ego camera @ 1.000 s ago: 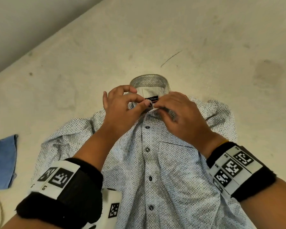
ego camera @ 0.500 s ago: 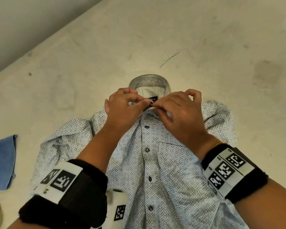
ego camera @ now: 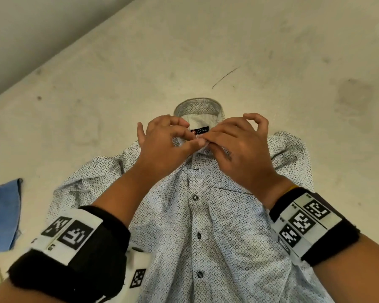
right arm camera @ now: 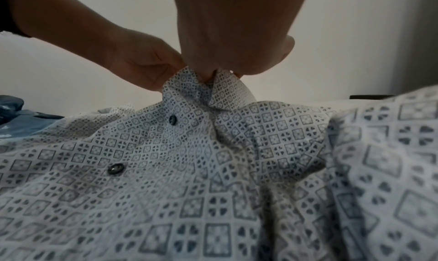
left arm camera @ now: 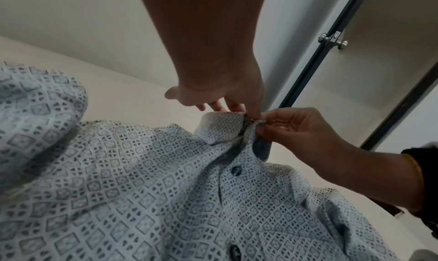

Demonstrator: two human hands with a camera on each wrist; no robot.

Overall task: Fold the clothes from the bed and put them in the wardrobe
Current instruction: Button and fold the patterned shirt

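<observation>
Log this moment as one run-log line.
step: fastening collar | left hand: pinches collar | right hand: pinches collar | shirt: flat on bed, unfolded

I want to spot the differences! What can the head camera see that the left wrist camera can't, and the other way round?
Only the head view shows the black neck label, the blue denim garment and the marker-printed wristbands. Only the left wrist view shows a dark-framed door with a metal knob. Both show the left hand and right hand pinching the collar of the patterned shirt.
</observation>
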